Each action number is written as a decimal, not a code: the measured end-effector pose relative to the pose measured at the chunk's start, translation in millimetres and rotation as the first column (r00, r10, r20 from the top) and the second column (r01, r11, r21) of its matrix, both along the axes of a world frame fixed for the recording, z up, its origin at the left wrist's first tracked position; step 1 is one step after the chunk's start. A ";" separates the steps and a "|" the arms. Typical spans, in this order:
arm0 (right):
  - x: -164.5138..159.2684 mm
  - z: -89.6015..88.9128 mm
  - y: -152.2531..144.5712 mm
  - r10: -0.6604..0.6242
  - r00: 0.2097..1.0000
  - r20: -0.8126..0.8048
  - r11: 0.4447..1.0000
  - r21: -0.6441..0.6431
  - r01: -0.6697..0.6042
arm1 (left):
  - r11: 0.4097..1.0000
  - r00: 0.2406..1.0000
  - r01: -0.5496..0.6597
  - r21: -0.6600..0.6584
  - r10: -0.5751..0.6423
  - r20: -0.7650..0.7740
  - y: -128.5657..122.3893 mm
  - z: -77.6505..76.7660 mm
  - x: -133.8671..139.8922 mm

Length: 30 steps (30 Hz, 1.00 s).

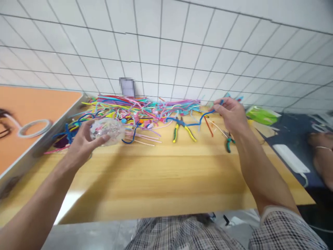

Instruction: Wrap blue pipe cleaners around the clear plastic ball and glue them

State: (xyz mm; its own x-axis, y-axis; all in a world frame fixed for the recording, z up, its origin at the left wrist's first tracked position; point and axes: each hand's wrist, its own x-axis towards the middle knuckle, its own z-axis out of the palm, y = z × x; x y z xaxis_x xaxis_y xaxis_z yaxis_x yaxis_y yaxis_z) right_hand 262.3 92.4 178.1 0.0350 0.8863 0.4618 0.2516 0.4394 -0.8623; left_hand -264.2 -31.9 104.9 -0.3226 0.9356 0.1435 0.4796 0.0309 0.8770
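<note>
My left hand (84, 139) is closed around a clear, crinkled plastic bag or tub (110, 130) with small pale and colourful bits inside; which of the two it is I cannot tell. Between thumb and fingers, my right hand (230, 111) pinches the end of a bent blue pipe cleaner (200, 119), which trails left toward the pliers. Those pliers (184, 130), with yellow and black handles, lie spread on the wooden table (166, 177). Smaller green-handled pliers (229, 142) rest below my right hand. Another curved blue pipe cleaner (135, 133) lies right of the plastic.
A heap of colourful pipe cleaners (145, 107) runs along the white tiled wall (166, 52). A green packet (264, 114) and a white power strip (291, 158) are at the right, near another person's arm (324, 156). A tape roll (35, 128) lies on the orange surface at left.
</note>
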 end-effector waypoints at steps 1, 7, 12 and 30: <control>11.3 -0.3 -10.7 -0.021 0.999 0.047 1.000 0.004 0.020 | 0.997 0.997 0.069 0.026 -0.070 0.021 0.6 2.0 20.4; 37.8 -10.2 -64.9 0.054 0.992 0.117 0.993 -0.108 -0.041 | 0.795 0.797 0.604 0.059 -0.604 -0.017 -5.3 -29.1 164.3; 31.7 -20.7 -80.1 0.139 0.985 0.098 0.969 -0.218 -0.115 | 0.681 0.684 0.729 0.061 -0.728 -0.045 -0.6 -66.3 224.1; -30.8 -21.2 -73.5 0.135 0.717 0.684 0.965 0.074 -0.252 | 0.605 0.602 0.795 0.039 -0.796 0.070 59.9 49.9 258.1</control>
